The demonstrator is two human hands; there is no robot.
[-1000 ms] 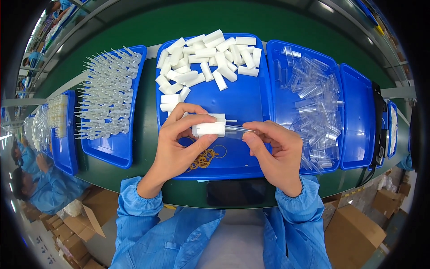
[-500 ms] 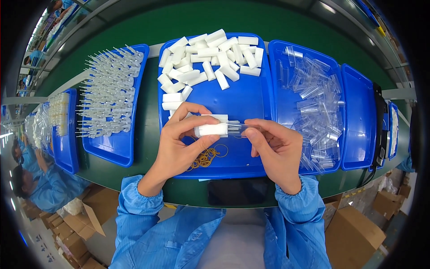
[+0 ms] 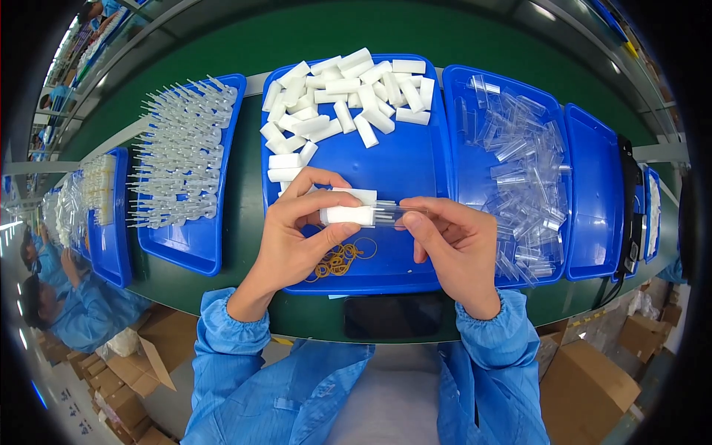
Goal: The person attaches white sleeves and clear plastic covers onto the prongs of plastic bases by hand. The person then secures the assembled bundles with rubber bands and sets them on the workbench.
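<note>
Above the front of the middle blue tray (image 3: 404, 167), my left hand (image 3: 278, 237) pinches a white foam piece (image 3: 350, 216) between thumb and fingers, folded or doubled around thin pale rods (image 3: 384, 203). The rods stick out of the foam's right end. My right hand (image 3: 463, 252) has thumb and forefinger closed on a clear plastic sleeve (image 3: 393, 217), which lies around or along the rod tips; I cannot tell which. Just below my left hand, brown rubber bands (image 3: 337, 262) lie in the tray. More white foam pieces (image 3: 345, 87) fill its far part.
To the right stands a tray of clear plastic sleeves (image 3: 519, 167), with another blue tray (image 3: 597, 193) beyond it. Left is a tray of white-tipped slender parts (image 3: 182, 163). A dark flat phone-like object (image 3: 393, 319) lies at the table's front edge. A co-worker (image 3: 81, 297) sits far left.
My right hand has shifted slightly left, nearer to the foam. My left hand has barely moved and keeps its grip.
</note>
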